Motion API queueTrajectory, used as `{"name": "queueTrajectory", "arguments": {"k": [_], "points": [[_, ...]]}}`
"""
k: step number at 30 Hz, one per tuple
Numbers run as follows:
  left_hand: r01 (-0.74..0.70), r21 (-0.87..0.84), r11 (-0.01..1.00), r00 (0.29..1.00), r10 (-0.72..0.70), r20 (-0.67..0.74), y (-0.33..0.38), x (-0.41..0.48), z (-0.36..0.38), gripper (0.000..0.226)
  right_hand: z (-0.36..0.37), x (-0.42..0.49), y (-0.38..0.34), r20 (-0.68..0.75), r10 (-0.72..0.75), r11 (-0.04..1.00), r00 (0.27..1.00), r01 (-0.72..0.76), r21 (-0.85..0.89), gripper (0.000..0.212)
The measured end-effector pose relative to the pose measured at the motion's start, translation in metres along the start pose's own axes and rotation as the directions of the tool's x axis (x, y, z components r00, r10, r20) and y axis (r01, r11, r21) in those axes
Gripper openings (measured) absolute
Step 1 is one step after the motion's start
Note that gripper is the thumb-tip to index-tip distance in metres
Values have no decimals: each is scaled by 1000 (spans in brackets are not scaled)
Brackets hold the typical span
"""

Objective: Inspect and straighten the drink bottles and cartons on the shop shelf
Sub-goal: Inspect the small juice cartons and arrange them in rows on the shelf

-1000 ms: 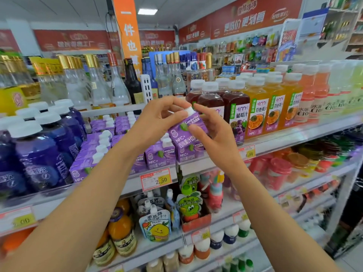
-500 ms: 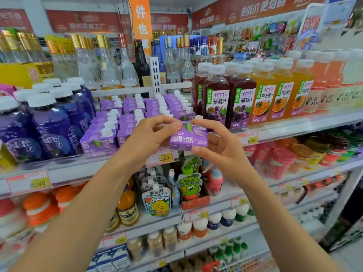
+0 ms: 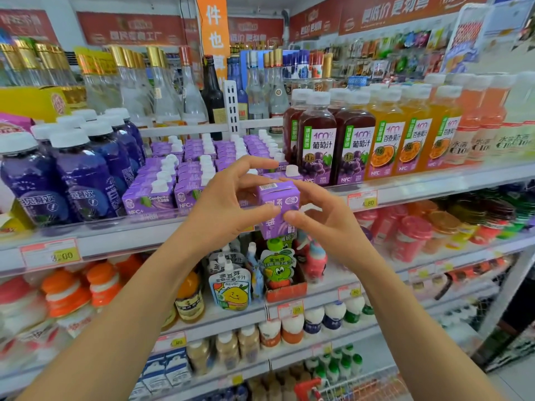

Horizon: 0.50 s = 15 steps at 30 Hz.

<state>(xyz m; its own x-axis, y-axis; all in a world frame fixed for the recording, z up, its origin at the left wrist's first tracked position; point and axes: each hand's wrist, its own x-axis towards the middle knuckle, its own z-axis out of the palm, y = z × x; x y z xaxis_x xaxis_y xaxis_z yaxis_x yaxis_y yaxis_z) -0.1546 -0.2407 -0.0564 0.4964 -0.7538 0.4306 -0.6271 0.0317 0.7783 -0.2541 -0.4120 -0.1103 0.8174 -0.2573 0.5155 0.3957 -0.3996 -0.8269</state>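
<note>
On the left of the upper shelf (image 3: 434, 186), dark blue-purple bottles (image 3: 86, 175) with white caps stand upright in a tight group. Just to their right, rows of small cartons (image 3: 185, 169) run from the near edge to the far back, white caps up, the near ones facing forward. A price tag (image 3: 50, 254) sits on the shelf rim below the bottles.

In front of the shelf edge, near the middle, the left hand (image 3: 228, 206) pinches one purple carton (image 3: 279, 198). Its thumb presses the near face and its other fingers curl round the left and far side, with the forefinger arched above. The carton is off the shelf, held between both hands, with a barcode on its upward face. Its cap cannot be seen. The right hand (image 3: 321, 224) grips it from the right, with the thumb tip on the near face beside the left thumb and the fingers bent behind.

On the shelf below the hands stand printed drink pouches (image 3: 231, 287).

Right of the hands, on the upper shelf, dark grape juice bottles (image 3: 315, 146) stand upright with labels forward. Next come yellow juice bottles (image 3: 388, 143), and at the far right pale orange bottles (image 3: 474, 125), which are blurred.
</note>
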Motion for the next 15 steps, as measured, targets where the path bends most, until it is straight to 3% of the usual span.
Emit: {"name": "queueTrajectory", "arguments": {"k": [2, 4, 7, 11, 13, 15], "points": [[59, 25, 998, 997, -58, -51, -1, -2, 1, 48, 2, -2, -2, -69, -46, 998, 997, 49, 49, 41], [216, 2, 976, 975, -215, -50, 1, -4, 0, 51, 2, -4, 0, -140, -98, 994, 985, 102, 28, 40], [400, -134, 907, 913, -382, 144, 4, -6, 3, 66, 3, -3, -2, -148, -173, 985, 974, 168, -41, 39], [335, -364, 869, 941, -330, 78, 1, -4, 3, 65, -5, -7, -4, 32, -174, 983, 984, 175, -46, 41], [274, -259, 926, 961, -274, 37, -5, -3, 0, 75, -8, -10, -4, 94, -104, 993, 990, 98, 59, 40], [200, -105, 974, 980, -198, 35, -7, -3, -2, 80, -7, -11, -5, 64, -16, 982, 998, 3, 191, 38]]}}
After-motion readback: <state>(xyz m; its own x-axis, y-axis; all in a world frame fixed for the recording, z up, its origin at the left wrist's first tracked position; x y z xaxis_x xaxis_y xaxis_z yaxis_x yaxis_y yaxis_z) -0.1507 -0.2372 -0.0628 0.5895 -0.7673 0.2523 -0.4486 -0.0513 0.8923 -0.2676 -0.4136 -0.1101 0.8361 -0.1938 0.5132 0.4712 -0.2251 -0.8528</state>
